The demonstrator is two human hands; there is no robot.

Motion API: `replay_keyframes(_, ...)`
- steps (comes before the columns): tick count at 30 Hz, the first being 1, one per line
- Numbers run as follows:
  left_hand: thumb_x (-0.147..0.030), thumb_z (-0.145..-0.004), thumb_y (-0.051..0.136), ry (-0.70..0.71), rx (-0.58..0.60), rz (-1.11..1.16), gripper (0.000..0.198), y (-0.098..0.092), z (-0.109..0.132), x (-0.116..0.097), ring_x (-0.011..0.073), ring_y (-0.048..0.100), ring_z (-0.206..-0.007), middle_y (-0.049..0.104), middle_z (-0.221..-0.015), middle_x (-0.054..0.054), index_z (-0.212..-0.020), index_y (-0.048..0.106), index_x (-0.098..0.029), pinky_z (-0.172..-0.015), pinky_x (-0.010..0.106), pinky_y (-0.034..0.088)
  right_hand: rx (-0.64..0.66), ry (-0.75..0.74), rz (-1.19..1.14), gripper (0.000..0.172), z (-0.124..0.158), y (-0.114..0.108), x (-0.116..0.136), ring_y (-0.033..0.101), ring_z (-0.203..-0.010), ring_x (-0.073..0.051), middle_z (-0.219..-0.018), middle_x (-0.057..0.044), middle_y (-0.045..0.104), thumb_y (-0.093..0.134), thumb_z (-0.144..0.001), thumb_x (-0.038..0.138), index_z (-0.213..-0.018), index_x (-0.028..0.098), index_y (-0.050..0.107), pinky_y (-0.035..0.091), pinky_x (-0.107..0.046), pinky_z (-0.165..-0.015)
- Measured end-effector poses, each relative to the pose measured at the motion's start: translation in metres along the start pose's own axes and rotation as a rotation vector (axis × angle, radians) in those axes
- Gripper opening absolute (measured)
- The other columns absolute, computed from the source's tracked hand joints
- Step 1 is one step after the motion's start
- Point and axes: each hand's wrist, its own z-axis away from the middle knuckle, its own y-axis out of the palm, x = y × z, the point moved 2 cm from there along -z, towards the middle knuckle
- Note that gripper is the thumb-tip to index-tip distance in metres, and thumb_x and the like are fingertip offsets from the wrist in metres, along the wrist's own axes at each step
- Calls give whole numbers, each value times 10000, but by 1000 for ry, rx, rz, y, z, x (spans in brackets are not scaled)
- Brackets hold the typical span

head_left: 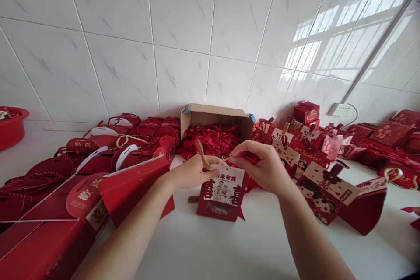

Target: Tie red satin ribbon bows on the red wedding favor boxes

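A small red gift box with a white printed label showing a couple stands upright on the white table. My left hand pinches a tan strap at the box's top left corner. Above the top right of the box, my right hand has its thumb and forefinger closed on a thin piece of ribbon. A red ribbon tail shows beside the box's lower right, and the end of another tan strap lies at its left.
Behind the box, an open cardboard carton holds red ribbons. Red boxes and bags crowd the left. More decorated boxes stand at the right. A red basin is far left, and a power strip sits by the tiled wall.
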Motion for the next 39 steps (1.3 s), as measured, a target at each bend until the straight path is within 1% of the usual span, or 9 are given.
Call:
replay_keyframes(2, -415, -874, 545, 9, -12, -8, 342, 0, -1, 1, 219, 626, -981, 678, -1109, 5, -1188, 619, -300, -825, 305, 481, -140, 73, -41, 12, 3, 14, -12, 625, -724, -144, -782, -9, 684, 641, -811, 209, -815, 206, 652, 505, -273, -675)
replay_keyframes(4, -387, -878, 539, 18, -10, -2, 354, 0, -2, 1, 229, 621, -1007, 672, -1134, 14, -1210, 611, -287, -841, 314, 483, -245, 138, -114, 48, 8, 29, -26, 619, -722, -149, -786, -21, 683, 639, -814, 246, -825, 199, 643, 498, -283, -678)
replay_keyframes(8, -360, -880, 536, 19, 4, 20, 387, 2, -3, 0, 243, 611, -1039, 672, -1144, 21, -1253, 587, -270, -873, 335, 480, -318, 192, -286, 90, 13, 46, -42, 619, -730, -153, -801, -27, 680, 642, -811, 286, -841, 202, 635, 494, -286, -674)
replay_keyframes(11, -334, -887, 524, 28, 21, 45, 382, 3, -3, -1, 242, 607, -1055, 680, -1124, 25, -1256, 581, -254, -891, 336, 475, -319, 176, -309, 92, 10, 49, -43, 617, -727, -153, -788, -24, 677, 640, -810, 290, -845, 204, 636, 490, -286, -676)
replay_keyframes(16, -337, -908, 501, 14, 43, 84, 383, 3, -2, -3, 225, 634, -1002, 645, -1202, 48, -1276, 537, -237, -869, 337, 489, -289, 172, -287, 99, 5, 50, -44, 614, -714, -157, -773, -32, 675, 626, -816, 295, -840, 199, 625, 488, -295, -661)
replay_keyframes(19, -328, -920, 488, 20, 48, 118, 374, 2, -2, -3, 232, 597, -1093, 610, -1256, 70, -1275, 512, -213, -914, 346, 478, -266, 184, -287, 101, 3, 51, -47, 613, -700, -156, -766, -33, 672, 623, -818, 299, -839, 200, 621, 482, -291, -638)
replay_keyframes(22, -305, -921, 492, 41, 39, 131, 361, 3, -2, -2, 235, 551, -1172, 591, -1281, 61, -1272, 508, -221, -951, 344, 463, -252, 190, -297, 106, 3, 52, -48, 625, -709, -161, -788, -36, 678, 631, -809, 302, -842, 202, 621, 485, -288, -633)
replay_keyframes(32, -310, -916, 507, 43, 42, 121, 387, 4, -6, -3, 228, 576, -1130, 586, -1293, 53, -1292, 518, -216, -974, 356, 456, -246, 205, -318, 126, 2, 50, -47, 630, -695, -161, -792, -37, 688, 631, -803, 314, -849, 198, 622, 490, -280, -604)
replay_keyframes(39, -291, -919, 498, 62, 58, 84, 380, 3, -5, -5, 217, 523, -1201, 570, -1307, 47, -1294, 503, -224, -1018, 336, 414, -212, 219, -337, 140, 2, 50, -49, 658, -715, -174, -809, -44, 709, 646, -793, 304, -883, 197, 644, 504, -293, -618)
